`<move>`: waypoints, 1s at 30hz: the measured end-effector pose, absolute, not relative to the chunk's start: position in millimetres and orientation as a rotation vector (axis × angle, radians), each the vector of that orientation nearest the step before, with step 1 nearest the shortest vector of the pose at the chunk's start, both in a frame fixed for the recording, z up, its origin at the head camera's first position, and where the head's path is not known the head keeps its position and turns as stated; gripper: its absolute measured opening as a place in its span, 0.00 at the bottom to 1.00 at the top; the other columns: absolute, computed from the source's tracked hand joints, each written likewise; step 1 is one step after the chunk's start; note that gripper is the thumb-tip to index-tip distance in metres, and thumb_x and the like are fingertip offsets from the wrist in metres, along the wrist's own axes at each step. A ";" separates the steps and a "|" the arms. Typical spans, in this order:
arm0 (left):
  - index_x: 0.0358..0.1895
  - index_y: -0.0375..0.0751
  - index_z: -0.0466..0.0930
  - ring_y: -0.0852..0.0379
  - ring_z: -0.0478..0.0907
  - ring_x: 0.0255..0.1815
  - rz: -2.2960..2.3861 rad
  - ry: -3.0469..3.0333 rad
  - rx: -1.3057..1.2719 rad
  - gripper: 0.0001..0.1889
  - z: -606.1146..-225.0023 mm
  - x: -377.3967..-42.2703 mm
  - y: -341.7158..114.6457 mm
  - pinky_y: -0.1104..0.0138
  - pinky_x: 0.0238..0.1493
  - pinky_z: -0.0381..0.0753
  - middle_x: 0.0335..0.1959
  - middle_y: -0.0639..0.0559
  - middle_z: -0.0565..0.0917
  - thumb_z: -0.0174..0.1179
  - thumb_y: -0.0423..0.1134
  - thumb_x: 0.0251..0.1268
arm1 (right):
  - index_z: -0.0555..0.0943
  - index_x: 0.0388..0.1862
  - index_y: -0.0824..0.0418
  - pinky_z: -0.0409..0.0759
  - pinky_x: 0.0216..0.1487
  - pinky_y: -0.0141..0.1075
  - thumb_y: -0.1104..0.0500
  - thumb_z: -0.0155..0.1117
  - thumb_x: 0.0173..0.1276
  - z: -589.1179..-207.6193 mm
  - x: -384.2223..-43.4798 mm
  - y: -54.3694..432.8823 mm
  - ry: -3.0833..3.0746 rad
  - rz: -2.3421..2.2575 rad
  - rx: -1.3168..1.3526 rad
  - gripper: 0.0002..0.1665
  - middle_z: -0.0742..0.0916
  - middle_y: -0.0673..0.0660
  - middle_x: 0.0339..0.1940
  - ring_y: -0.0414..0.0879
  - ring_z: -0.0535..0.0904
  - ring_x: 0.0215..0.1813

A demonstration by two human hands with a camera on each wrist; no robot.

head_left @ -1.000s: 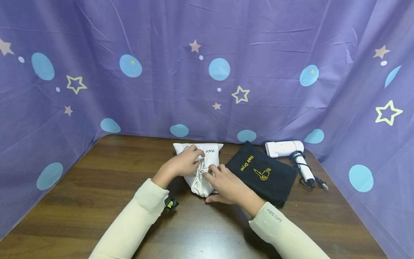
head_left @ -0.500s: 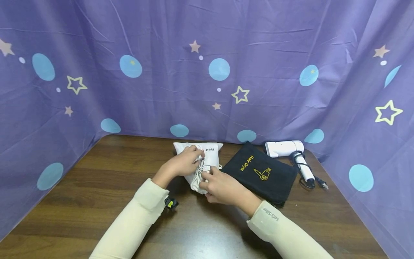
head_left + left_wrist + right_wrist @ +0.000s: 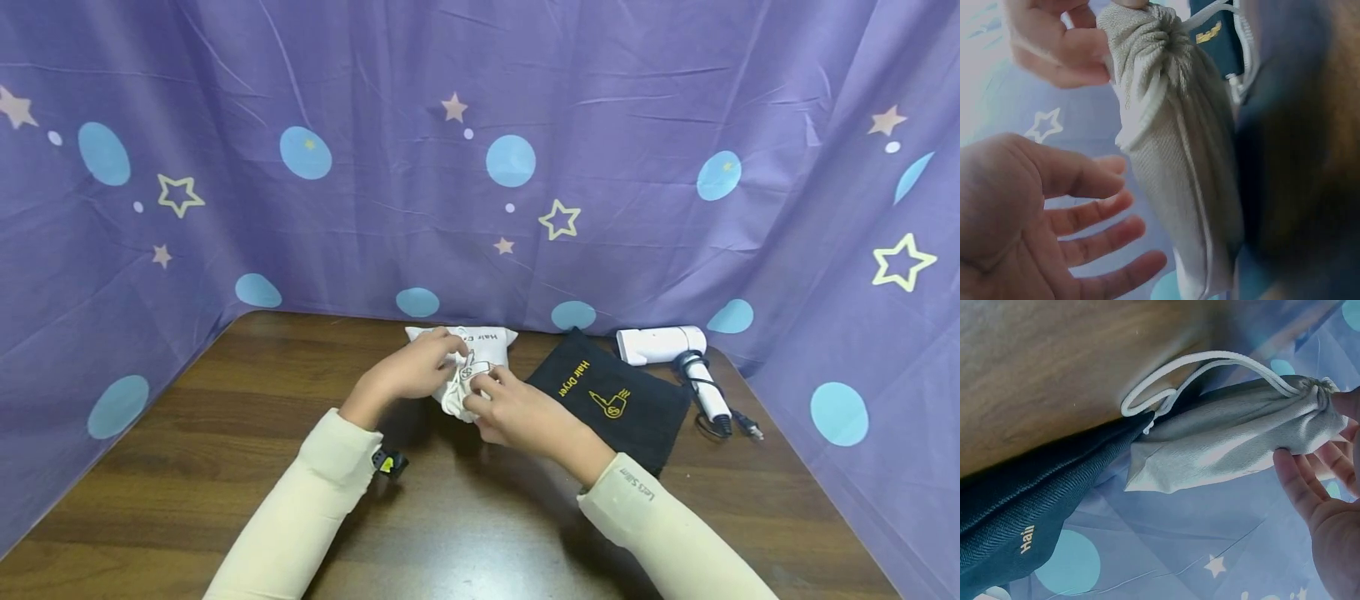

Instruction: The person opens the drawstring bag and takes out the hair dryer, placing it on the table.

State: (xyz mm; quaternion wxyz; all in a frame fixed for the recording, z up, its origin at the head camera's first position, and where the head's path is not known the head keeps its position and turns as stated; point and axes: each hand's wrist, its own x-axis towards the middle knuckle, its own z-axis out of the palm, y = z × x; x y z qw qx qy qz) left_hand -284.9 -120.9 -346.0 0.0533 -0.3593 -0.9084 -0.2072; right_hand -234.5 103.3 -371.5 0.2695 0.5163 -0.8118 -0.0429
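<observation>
A white drawstring bag printed "Hair Dryer" and a dryer picture lies at the back middle of the table, plump, its gathered mouth toward me. My right hand grips that mouth, thumb on one side and fingers on the other. The right wrist view shows its fingertips against the cloth beside the gathers. My left hand hovers over the bag's left side, fingers loosely bent; in the left wrist view, a gap shows between its fingers and the bag. A white cord loop trails from the mouth.
Right of the white bag lies a flat black bag with yellow "Hair Dryer" lettering. Beyond it, a white hair dryer rests with its cord wound round the handle and the plug on the table. A purple star-patterned curtain surrounds the table.
My right hand has closed on the bag's gathered mouth and moved slightly away from me. The mouth end has shifted toward the back. My left hand has moved slightly up and left.
</observation>
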 end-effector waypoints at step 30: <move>0.39 0.52 0.79 0.59 0.75 0.40 -0.591 -2.529 -1.200 0.10 -337.2 -288.0 -128.6 0.60 0.43 0.77 0.37 0.60 0.78 0.69 0.32 0.63 | 0.79 0.50 0.63 0.76 0.52 0.45 0.63 0.69 0.66 -344.4 -268.9 113.2 -2.195 0.555 1.225 0.15 0.82 0.57 0.47 0.51 0.78 0.48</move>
